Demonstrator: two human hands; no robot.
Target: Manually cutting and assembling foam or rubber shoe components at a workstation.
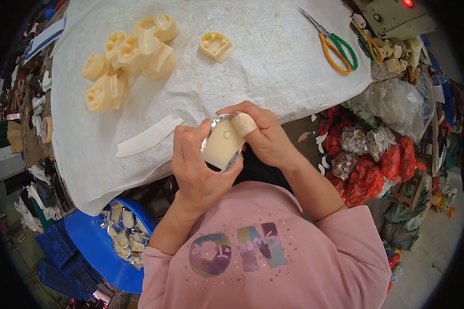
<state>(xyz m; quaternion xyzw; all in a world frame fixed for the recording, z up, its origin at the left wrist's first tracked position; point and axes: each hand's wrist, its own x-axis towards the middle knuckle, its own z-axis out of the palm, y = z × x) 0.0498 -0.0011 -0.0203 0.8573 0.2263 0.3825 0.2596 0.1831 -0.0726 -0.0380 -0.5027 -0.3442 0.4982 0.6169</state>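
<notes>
Worktable under white cloth; blue basin below, clutter around.

Both hands raised together, fingers seemingly curled.

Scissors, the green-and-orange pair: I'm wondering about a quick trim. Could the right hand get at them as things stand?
Probably not at once: the right hand is holding the cream piece; the path to the scissors lies bare.

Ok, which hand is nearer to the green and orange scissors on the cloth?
The right hand. It sits below and left of the scissors, holding the cream part. The left hand grips the same part from farther left and lower.
</notes>
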